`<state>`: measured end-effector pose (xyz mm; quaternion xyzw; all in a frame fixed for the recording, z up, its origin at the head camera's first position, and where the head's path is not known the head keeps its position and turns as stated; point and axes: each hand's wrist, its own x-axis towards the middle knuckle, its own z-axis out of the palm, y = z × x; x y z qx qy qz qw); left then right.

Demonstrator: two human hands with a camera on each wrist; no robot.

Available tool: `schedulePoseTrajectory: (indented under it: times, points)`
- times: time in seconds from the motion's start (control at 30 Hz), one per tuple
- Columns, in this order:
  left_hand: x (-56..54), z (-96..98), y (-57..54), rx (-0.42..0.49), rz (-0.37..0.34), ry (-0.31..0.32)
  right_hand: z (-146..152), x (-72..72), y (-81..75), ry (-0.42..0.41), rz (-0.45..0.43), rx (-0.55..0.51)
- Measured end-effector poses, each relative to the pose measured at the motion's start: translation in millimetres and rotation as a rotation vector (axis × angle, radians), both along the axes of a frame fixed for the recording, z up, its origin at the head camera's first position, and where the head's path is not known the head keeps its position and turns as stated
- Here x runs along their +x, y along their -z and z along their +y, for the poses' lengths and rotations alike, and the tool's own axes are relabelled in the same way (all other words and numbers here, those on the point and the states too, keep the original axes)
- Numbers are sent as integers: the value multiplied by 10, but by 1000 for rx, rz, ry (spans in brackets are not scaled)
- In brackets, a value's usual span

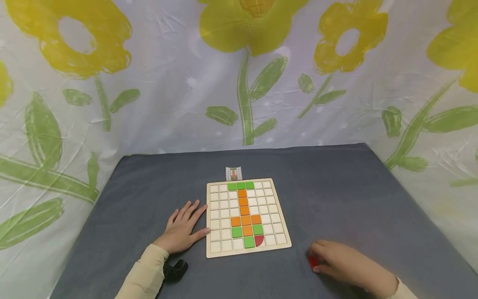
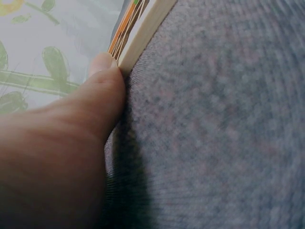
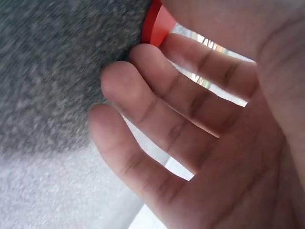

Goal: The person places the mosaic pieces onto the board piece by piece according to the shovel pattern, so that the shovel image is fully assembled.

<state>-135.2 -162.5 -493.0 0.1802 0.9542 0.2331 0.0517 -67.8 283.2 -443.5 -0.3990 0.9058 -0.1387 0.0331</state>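
Observation:
A wooden grid board (image 1: 280, 246) lies on the dark cloth, with green tiles (image 1: 249, 242) and orange tiles (image 1: 243, 202) in some of its squares. One red quarter-round tile (image 1: 259, 240) sits in its bottom row. My left hand (image 1: 183, 230) rests flat at the board's left side, fingers spread; in the left wrist view its thumb (image 2: 102, 78) touches the board's edge (image 2: 143, 38). To the right of the board, my right hand (image 1: 347, 263) pinches a red piece (image 1: 313, 261) close to the cloth. Part of that red piece (image 3: 159, 24) is hidden by the fingers.
A small pattern card (image 1: 233, 173) lies just beyond the board's far edge. Near the left wrist is a curved black object (image 1: 175, 270). Behind the cloth-covered table (image 1: 321, 187) hangs a flower-printed curtain (image 1: 168, 104).

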Motion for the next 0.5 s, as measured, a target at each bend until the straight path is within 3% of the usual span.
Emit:
schedulePoseTrajectory:
  times: [0.13,0.33,0.5]
  points:
    - [-5,-3,9,-3,-10,3,-51,-9,13,-21,-53,-11]
    - [-12,-7,23,2,-15,3,-171,-4,47,-30,57,-49]
    - [-7,5,19,-4,-23,-2,-281,-19,61,-7,67,-54]
